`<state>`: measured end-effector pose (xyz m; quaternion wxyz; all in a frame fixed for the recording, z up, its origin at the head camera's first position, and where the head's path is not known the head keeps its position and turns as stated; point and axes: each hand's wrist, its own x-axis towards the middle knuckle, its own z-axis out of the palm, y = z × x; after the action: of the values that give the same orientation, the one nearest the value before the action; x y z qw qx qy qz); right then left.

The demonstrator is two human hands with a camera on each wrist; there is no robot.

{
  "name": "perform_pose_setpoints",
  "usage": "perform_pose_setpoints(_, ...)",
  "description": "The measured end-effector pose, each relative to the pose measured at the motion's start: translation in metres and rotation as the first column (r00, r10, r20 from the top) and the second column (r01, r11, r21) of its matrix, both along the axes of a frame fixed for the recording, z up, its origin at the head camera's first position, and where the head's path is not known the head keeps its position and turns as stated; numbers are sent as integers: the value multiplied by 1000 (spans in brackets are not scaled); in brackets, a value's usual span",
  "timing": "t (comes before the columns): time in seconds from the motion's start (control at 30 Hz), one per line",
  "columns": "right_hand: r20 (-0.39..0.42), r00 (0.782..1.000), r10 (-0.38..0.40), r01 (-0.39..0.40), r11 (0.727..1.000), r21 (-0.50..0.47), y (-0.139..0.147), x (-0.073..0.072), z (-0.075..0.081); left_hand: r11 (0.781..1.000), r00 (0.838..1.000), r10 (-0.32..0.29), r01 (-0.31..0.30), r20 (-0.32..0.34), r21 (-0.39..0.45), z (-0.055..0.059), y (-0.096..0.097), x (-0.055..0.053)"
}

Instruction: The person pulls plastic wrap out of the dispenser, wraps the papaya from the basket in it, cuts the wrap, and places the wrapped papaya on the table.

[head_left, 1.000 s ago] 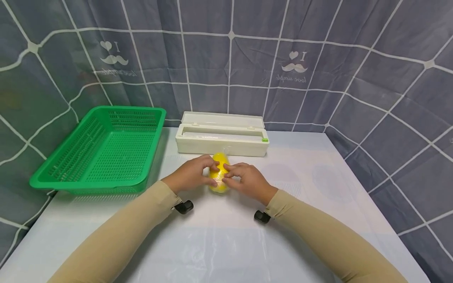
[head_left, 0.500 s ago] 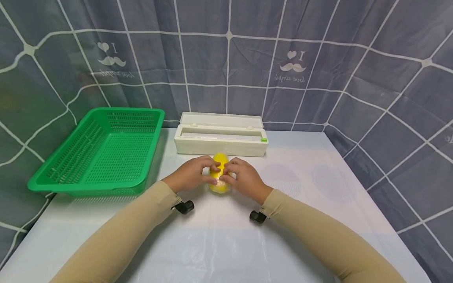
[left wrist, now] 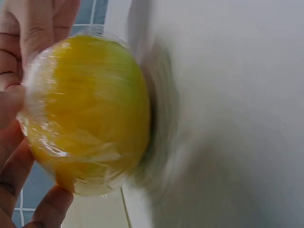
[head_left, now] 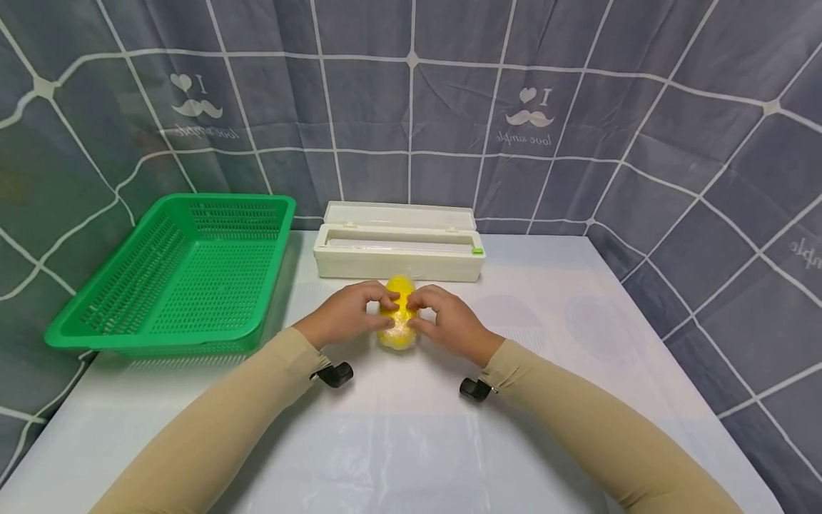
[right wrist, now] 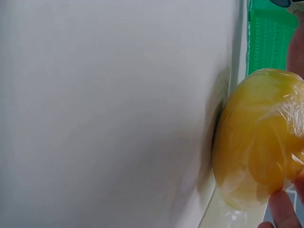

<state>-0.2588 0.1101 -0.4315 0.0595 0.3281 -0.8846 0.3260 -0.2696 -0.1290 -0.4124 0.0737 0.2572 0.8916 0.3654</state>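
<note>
A yellow fruit (head_left: pixel 398 337) tinged with green, its exact kind unclear, lies on the table wrapped in shiny cling film. My left hand (head_left: pixel 349 313) holds its left side with curled fingers and thumb. From the right, my right hand (head_left: pixel 452 325) grips the opposite side, fingertips on the film. Close up in the left wrist view, the wrapped fruit (left wrist: pixel 95 114) shows creased film, with fingers (left wrist: pixel 52 206) at its edge. The right wrist view has the fruit (right wrist: pixel 251 142) partly cut off at the frame's edge, a fingertip (right wrist: pixel 282 209) touching its end.
Just behind the fruit stands a white cling film dispenser (head_left: pixel 398 268), its lid raised and a green slider (head_left: pixel 478 251) at its right end. A green perforated basket (head_left: pixel 257 314) sits at the left. Grey checked curtains (head_left: pixel 366 107) enclose the table's back and sides.
My right hand's fingers and thumb have shifted from the top middle of the fruit out to its right side. The left hand has stayed in place, as has the fruit.
</note>
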Motion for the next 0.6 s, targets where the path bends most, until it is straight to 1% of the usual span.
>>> perform_pose_setpoints(0.17, 83, 995, -46, 46, 999, -1, -1, 0, 2, 1000, 999, 22, -22, -26, 2, -3, 2, 2)
perform_pose_setpoints(0.27, 122, 991, -53, 54, 999, -3, 0, 0, 3, 999, 999, 38, -38, -39, -8, -5, 4, 4)
perform_pose_setpoints(0.37, 150, 987, -58, 59, 998, -3, 3, -2, 5, 998, 998, 52, -53, -38, -24, -5, 6, 7)
perform_pose_setpoints(0.5, 149, 985, -89, 88, 996, 17, 6, -7, 6, 998, 999, 50, -50, -17, -27, -4, 6, 9)
perform_pose_setpoints(0.6, 101, 991, -93, 89, 995, 43, 7, -11, 8, 999, 999, 34, -34, 0, -29, -3, 4, 9)
